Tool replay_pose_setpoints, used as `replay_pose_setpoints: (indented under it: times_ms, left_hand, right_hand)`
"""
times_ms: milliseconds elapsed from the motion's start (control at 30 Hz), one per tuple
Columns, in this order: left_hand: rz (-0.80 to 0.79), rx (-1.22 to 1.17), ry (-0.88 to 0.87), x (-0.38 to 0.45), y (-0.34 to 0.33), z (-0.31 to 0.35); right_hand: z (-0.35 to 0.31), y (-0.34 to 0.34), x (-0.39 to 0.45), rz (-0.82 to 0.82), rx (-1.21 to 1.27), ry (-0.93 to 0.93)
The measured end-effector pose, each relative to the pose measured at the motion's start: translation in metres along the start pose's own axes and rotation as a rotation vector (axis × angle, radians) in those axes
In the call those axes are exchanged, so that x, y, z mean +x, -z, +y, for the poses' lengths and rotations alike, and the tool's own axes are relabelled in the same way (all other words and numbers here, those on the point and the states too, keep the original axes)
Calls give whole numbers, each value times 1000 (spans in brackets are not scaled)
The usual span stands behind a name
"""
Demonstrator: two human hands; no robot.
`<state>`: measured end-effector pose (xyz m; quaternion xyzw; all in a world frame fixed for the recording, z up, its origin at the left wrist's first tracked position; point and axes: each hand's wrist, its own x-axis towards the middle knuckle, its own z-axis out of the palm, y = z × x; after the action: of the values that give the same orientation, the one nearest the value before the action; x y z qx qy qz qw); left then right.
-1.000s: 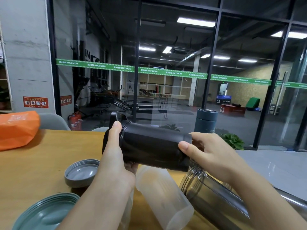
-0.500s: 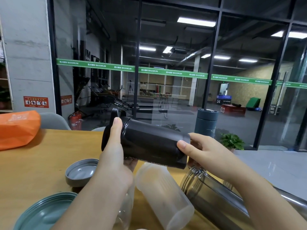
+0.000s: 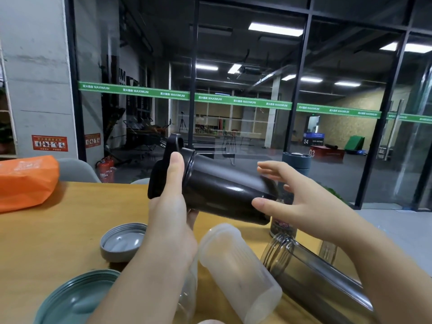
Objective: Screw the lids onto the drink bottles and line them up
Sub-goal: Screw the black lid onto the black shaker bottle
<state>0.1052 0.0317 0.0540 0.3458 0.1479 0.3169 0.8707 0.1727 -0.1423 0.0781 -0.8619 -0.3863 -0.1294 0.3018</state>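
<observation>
A black bottle (image 3: 224, 192) is held sideways above the wooden table (image 3: 58, 235), its black looped lid (image 3: 161, 169) at the left end. My left hand (image 3: 170, 206) grips the lid end, thumb across the rim. At the bottle's base my right hand (image 3: 292, 202) has its fingers spread, only lightly touching or just off it. Below lie a frosted plastic bottle (image 3: 240, 272) and a steel-and-clear bottle (image 3: 320, 281), both without lids. A grey lid (image 3: 121, 242) and a larger green lid (image 3: 77, 300) rest upside down on the table.
An orange bag (image 3: 25, 181) sits at the table's far left. A dark teal capped bottle (image 3: 297, 163) and a patterned bottle (image 3: 282, 226) stand behind my right hand near the table's right edge. A grey chair back (image 3: 74, 170) and a glass wall lie beyond.
My right hand has let go of the black bottle's base and spread its fingers. The bottle has tilted, lid end higher, and my left thumb has shifted over the rim.
</observation>
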Motion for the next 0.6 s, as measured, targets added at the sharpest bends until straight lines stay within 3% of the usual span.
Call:
replay_pose_setpoints:
  times_ms: [300, 433, 600]
  left_hand:
    - [-42, 120, -139, -1, -3, -8]
    - [-62, 180, -204, 0, -2, -8]
    - [-274, 372, -207, 0, 3, 4]
  right_hand:
    - [-27, -20, 27, -43, -315, 178]
    - [-30, -32, 39, 79, -449, 208]
    - [-23, -42, 50, 238, -530, 218]
